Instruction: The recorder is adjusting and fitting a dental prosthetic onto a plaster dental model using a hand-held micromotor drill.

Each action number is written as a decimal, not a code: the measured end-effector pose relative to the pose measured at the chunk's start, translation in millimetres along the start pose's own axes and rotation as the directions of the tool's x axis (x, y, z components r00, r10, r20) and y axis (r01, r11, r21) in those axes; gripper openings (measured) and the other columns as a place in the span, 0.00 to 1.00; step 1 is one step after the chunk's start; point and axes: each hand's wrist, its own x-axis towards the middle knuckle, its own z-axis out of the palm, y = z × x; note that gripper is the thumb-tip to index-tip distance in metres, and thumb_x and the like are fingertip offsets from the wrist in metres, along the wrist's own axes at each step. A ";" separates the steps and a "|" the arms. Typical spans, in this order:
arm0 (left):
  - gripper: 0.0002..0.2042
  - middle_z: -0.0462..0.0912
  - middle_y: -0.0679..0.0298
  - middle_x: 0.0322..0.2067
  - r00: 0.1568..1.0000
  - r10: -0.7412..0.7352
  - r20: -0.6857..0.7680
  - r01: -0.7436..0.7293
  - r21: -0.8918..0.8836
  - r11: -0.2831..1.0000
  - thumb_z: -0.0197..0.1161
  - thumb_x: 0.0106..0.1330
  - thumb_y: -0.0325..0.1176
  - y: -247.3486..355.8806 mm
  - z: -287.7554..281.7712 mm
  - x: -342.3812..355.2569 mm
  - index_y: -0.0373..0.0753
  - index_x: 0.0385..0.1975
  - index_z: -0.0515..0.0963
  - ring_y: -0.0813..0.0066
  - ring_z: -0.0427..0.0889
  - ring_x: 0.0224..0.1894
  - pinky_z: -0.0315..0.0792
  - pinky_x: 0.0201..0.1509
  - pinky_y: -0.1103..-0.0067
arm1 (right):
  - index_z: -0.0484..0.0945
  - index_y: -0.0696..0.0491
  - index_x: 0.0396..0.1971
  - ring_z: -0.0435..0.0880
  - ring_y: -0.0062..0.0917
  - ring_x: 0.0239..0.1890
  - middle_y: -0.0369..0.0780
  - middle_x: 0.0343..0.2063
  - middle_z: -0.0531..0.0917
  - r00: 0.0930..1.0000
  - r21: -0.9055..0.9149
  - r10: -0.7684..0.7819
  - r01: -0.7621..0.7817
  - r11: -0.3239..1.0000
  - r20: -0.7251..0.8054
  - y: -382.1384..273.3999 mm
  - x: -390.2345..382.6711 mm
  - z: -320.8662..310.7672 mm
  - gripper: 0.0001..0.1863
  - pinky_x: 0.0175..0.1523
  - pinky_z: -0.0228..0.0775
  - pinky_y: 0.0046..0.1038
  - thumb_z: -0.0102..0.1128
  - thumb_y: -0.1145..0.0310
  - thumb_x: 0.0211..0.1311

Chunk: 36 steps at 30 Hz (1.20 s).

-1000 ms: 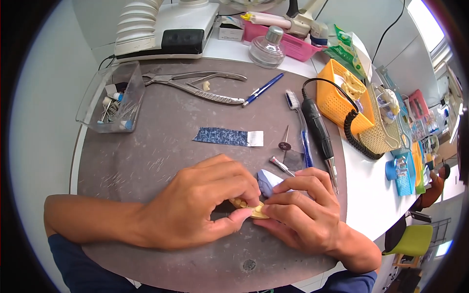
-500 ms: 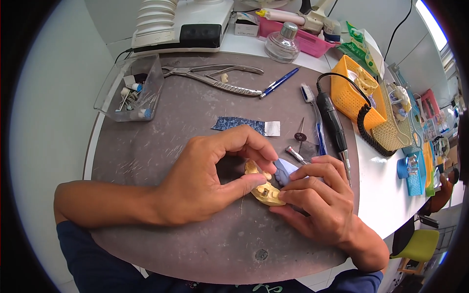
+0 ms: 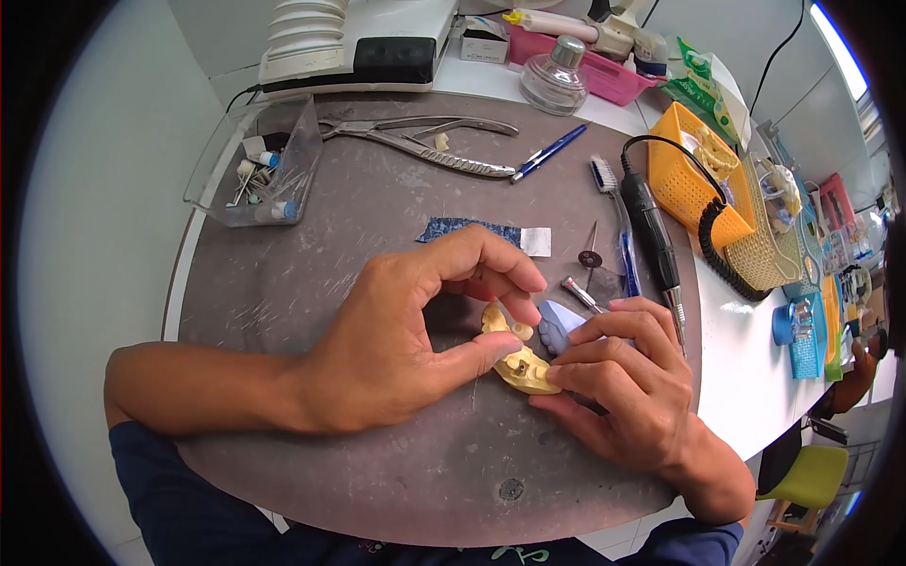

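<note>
My right hand (image 3: 628, 391) pinches a yellow dental model (image 3: 524, 373) with a row of teeth at its outer end, thumb below and fingers above. Curved over the model's other end is my left hand (image 3: 411, 325), its thumb tip against the teeth. Between that thumb and a fingertip sits a small pale tooth-shaped piece (image 3: 522, 331); the left index finger arches above. A blue-grey dental model (image 3: 561, 324) shows just beyond the yellow one, partly covered by my right fingers. Whether those fingers touch it, I cannot tell.
Beyond my hands lie a blue patterned strip (image 3: 472, 230), a disc tool (image 3: 590, 258), a toothbrush (image 3: 613, 208), and a black handpiece (image 3: 651, 226). Farther back are pliers (image 3: 425, 156), a pen (image 3: 550, 153), a glass bottle (image 3: 555, 80), a clear bin (image 3: 307, 160) and a yellow basket (image 3: 675, 179).
The whole scene has shifted slightly right and, at the back, up. My left index fingertip is a little farther from the yellow model, and more of the blue-grey model shows.
</note>
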 end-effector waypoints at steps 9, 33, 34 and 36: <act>0.14 0.78 0.59 0.42 0.997 0.067 0.028 -0.070 0.100 0.992 0.63 0.59 0.16 1.1 -1.2 -1.1 0.32 0.44 0.74 0.75 0.81 0.45 0.74 0.52 0.79 | 0.80 0.53 0.27 0.79 0.29 0.39 0.35 0.28 0.79 1.000 0.011 -0.015 0.015 1.000 -0.007 1.9 0.3 0.4 0.13 0.49 0.69 0.37 0.75 0.67 0.41; 0.09 0.84 0.61 0.33 0.969 0.245 0.039 -0.246 0.268 0.931 0.69 0.54 0.20 1.1 -1.4 -0.5 0.36 0.34 0.81 0.69 0.82 0.42 0.75 0.46 0.77 | 0.80 0.52 0.27 0.79 0.29 0.38 0.35 0.27 0.79 1.000 0.003 0.006 -0.006 1.000 -0.005 -0.1 3.3 -1.0 0.14 0.49 0.70 0.36 0.76 0.67 0.40; 0.09 0.84 0.61 0.33 0.969 0.245 0.043 -0.248 0.266 0.932 0.69 0.54 0.20 0.8 -1.2 -0.7 0.36 0.34 0.81 0.69 0.82 0.42 0.75 0.46 0.77 | 0.80 0.52 0.27 0.79 0.29 0.38 0.35 0.27 0.79 1.000 0.001 0.010 -0.010 1.000 -0.006 -0.1 3.2 -1.0 0.14 0.49 0.70 0.36 0.76 0.67 0.40; 0.08 0.84 0.62 0.33 0.969 0.243 0.056 -0.248 0.296 0.922 0.71 0.53 0.22 0.2 -0.9 -1.1 0.37 0.32 0.83 0.67 0.82 0.43 0.74 0.46 0.77 | 0.79 0.53 0.27 0.79 0.29 0.39 0.35 0.27 0.79 1.000 0.010 0.002 -0.002 1.000 -0.007 -0.1 2.8 -0.7 0.14 0.50 0.69 0.36 0.75 0.67 0.41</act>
